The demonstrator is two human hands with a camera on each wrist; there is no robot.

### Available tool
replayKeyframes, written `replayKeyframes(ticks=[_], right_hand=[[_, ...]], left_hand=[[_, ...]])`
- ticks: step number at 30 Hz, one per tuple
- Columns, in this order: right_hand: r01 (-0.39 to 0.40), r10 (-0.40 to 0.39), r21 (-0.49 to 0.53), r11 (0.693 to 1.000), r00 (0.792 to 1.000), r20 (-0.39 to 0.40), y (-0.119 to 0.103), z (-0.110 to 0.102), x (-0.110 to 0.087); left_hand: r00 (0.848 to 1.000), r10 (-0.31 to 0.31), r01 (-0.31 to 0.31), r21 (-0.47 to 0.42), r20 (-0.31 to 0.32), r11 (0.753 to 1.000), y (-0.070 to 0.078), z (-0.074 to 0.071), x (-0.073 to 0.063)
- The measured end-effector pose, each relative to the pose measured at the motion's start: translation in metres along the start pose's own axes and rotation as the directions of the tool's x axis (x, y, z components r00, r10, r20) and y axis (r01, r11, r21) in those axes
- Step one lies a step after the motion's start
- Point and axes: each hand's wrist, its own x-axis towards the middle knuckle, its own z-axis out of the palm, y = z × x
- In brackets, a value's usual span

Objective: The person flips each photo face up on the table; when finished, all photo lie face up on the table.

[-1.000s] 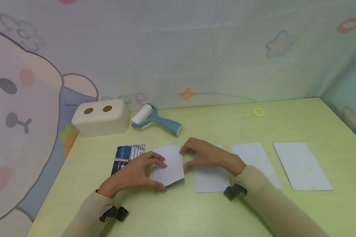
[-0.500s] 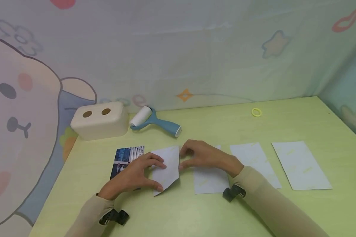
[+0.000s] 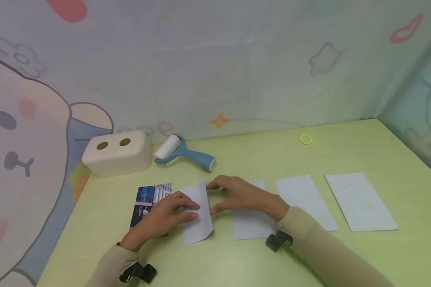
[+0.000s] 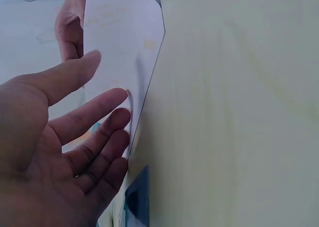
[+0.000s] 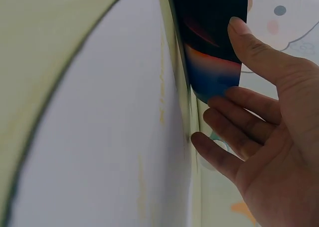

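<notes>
Between the hands a photo print (image 3: 196, 219) stands tilted, its right edge raised and bowed, its white back facing me in the head view. My left hand (image 3: 167, 215) rests its fingertips and thumb on that white back. On the raised side is my right hand (image 3: 233, 195), thumb and fingertips at the edge. The right wrist view shows the print's dark picture side (image 5: 212, 27), with orange and blue bands, beside loosely extended fingers. A face-up photo (image 3: 143, 203) of people before a building lies left, partly covered by my left hand.
Face-down prints (image 3: 251, 231), (image 3: 309, 199), (image 3: 360, 203) lie in a row to the right, the nearest partly under my right forearm. Behind are a cream box (image 3: 118, 159) with two holes, a blue-handled roller (image 3: 190, 155) and a yellow ring (image 3: 306, 139).
The print's right edge has been lifted higher and leftward, so it looks narrower. My right hand has moved left with it, and the left thumb has shifted up onto the white back.
</notes>
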Motion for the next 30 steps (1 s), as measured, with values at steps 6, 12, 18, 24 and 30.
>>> replayKeyframes(ticks=[6,12,18,24,30], right_hand=[[0.033,-0.033,0.026,0.999,0.999,0.001,-0.005,0.004,0.002],[0.038,-0.038,0.026,0.999,0.999,0.003,-0.010,0.008,0.003],[0.077,-0.077,0.000,0.997,0.997,-0.004,-0.013,0.012,0.004],[0.091,-0.091,-0.013,0.996,0.996,-0.011,-0.012,0.016,0.005],[0.080,-0.079,0.021,0.997,0.996,-0.041,-0.015,0.019,0.004]], left_hand=[[0.993,-0.118,0.118,-0.096,0.000,0.988,0.006,0.000,0.000],[0.975,-0.222,0.215,-0.169,-0.020,0.962,0.011,0.003,0.003],[0.964,-0.260,0.245,-0.189,-0.054,0.951,0.012,0.006,0.005],[0.964,-0.256,0.235,-0.215,-0.075,0.948,0.012,0.009,0.005],[0.973,-0.209,0.177,-0.259,-0.099,0.949,0.011,0.012,0.005]])
